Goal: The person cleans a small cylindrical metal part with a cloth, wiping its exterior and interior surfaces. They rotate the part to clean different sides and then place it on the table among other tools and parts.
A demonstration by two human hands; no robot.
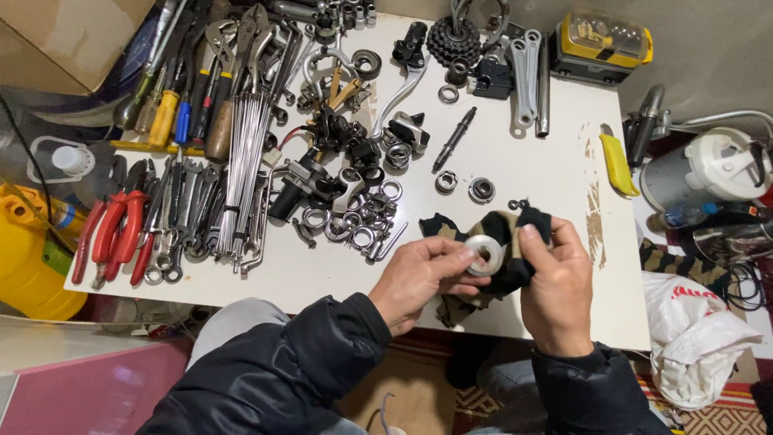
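The step in hand looks like wiping a part clean: the left hand [423, 278] pinches a silver metal ring [485, 254] by its rim, while the right hand [555, 282] closes around a dark camouflage rag [503, 242] bunched behind it, both just above the near edge of the white table [515, 161]. The next move likely calls for turning the ring against the cloth. It looks bright, round and smooth, with a dark centre hole
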